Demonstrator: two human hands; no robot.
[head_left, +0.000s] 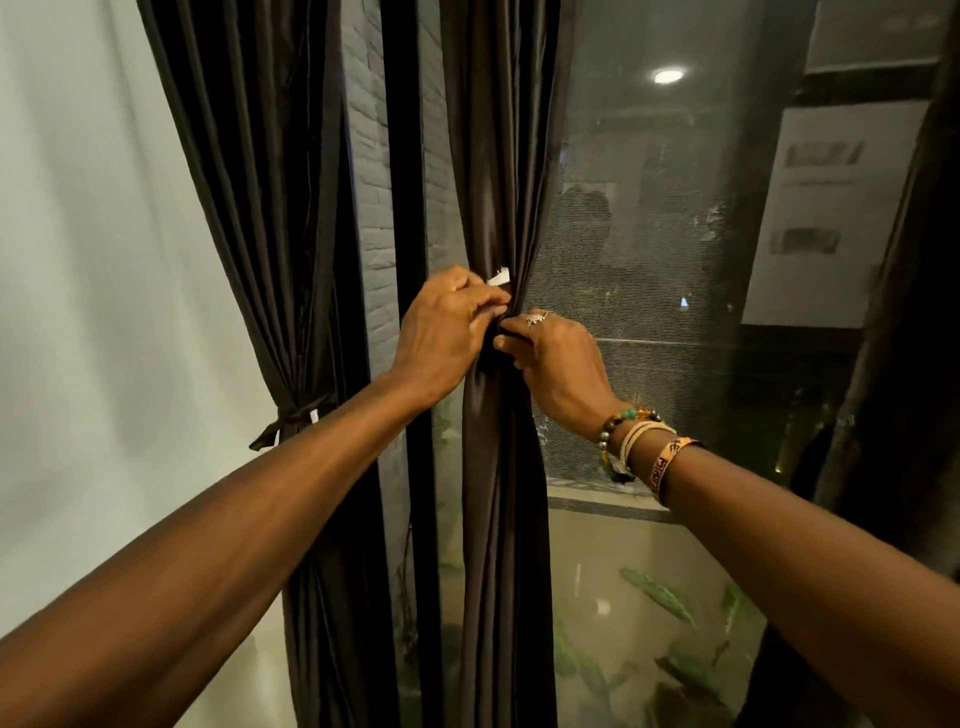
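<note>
- The curtain (498, 156), dark and glossy, hangs in the middle of the view in front of the window. It is gathered into a narrow waist where both hands meet on it.
- The left hand (447, 332) grips the curtain at that waist with its fingers curled. The fingertips are hidden behind its own knuckles.
- A white tab (498, 277) sticks up just above those fingers. Its lower end is covered, so I cannot tell whether the left hand pinches the tab itself or only the cloth under it.
- The right hand (556, 364) pinches a dark fold of the curtain between thumb and curled fingers, touching the left hand's fingertips. Whether that fold is a separate tie or part of the curtain is hard to make out, since both are equally dark.
- A ring (535, 318) sits on one right finger, and bracelets (641, 441) ring the right wrist.
- The curtain's top and hem are both cut off by the frame.
- A second curtain (260, 182) hangs to the left against a pale wall (78, 312), cinched by a band (293, 418) with a white end.
- Behind the mesh (649, 234) the scene is dim and blurred, and only a round light (667, 76) stands out.
- Green leaves (660, 595) show faintly through the lower pane.
</note>
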